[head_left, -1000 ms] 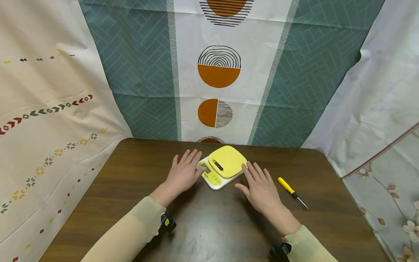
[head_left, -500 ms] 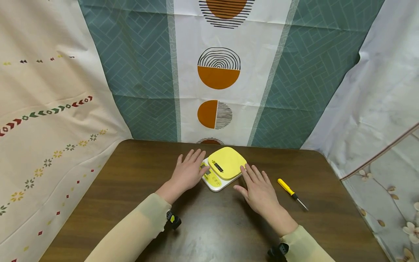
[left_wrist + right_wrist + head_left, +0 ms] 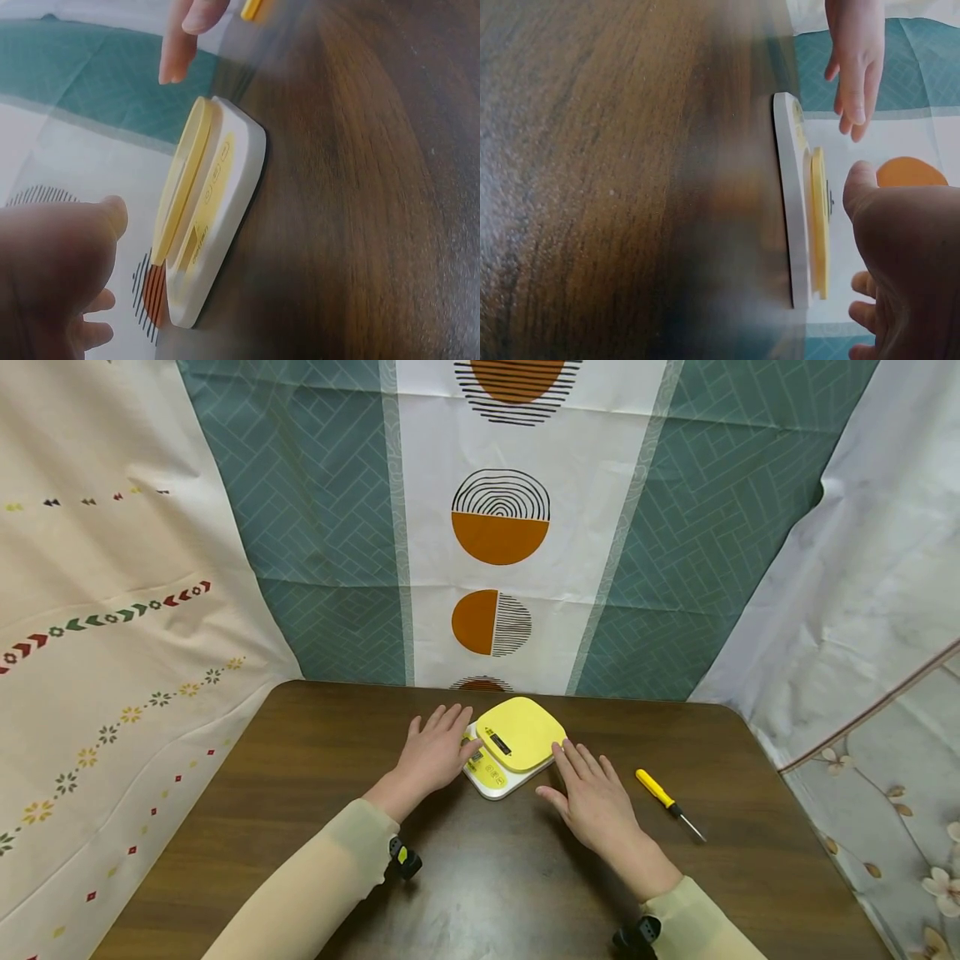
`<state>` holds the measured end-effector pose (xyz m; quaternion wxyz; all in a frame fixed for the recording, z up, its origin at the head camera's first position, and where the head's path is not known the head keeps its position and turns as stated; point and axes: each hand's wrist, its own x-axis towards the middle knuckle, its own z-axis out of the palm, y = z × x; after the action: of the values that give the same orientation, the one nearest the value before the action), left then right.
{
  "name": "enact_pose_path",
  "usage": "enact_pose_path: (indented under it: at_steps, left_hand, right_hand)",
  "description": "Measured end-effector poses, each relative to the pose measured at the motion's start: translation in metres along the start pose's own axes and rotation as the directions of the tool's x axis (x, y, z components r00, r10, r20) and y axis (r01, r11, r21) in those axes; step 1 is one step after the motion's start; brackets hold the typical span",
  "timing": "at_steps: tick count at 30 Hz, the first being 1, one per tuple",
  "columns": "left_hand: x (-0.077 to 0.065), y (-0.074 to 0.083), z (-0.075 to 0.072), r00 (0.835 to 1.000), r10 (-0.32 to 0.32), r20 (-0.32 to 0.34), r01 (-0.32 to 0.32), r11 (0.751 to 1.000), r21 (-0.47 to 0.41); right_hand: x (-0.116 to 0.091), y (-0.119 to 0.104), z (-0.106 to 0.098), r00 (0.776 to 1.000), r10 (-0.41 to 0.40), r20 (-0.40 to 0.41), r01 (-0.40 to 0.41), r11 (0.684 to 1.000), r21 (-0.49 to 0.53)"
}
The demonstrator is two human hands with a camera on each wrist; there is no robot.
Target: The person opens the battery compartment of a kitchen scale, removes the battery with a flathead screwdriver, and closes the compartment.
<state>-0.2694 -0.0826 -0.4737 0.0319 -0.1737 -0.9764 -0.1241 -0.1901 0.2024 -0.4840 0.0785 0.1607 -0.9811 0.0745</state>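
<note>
1. Kitchen scale point(image 3: 517, 745): set flat on the brown surface point(image 3: 510, 893), close to its far edge, turned at an angle. Yellow weighing plate point(image 3: 522, 732) faces up on the white base; button panel point(image 3: 489, 772) is turned toward the person. Readout can't be made out.
2. Left hand point(image 3: 433, 752): held in the air at the left of the scale, palm down. Fingers are straight and slightly apart. In the head view, part of the scale's panel is covered by the thumb; in the left wrist view, a gap is seen between thumb and scale.
3. Right hand point(image 3: 595, 793): held palm down at the near right of the scale, raised above the surface. Fingers straight, a little apart, thumb spread toward the scale. Gap to the plate is seen from the right wrist.
4. Screwdriver point(image 3: 670, 802): laid on the surface to the right of the scale, beyond the right hand. Yellow handle is nearer the scale; metal shaft is pointed away from it, toward the near right.
5. Patterned cloth point(image 3: 502, 578): hung behind the scale, teal and white, printed with orange-and-black circles.
</note>
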Motion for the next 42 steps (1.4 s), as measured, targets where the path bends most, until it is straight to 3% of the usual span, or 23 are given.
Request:
enact_pose_path:
  at_steps: [24, 42]
  left_hand:
    - [0.02, 0.011, 0.011, 0.998, -0.035, 0.06, 0.037, 0.999, -0.031]
    - [0.026, 0.006, 0.021, 0.992, -0.059, 0.108, 0.065, 0.996, -0.055]
  right_hand:
    - [0.006, -0.001, 0.007, 0.997, 0.041, 0.066, -0.043, 0.999, 0.029]
    - [0.009, 0.0, 0.013, 0.992, 0.06, 0.112, -0.062, 0.998, 0.012]
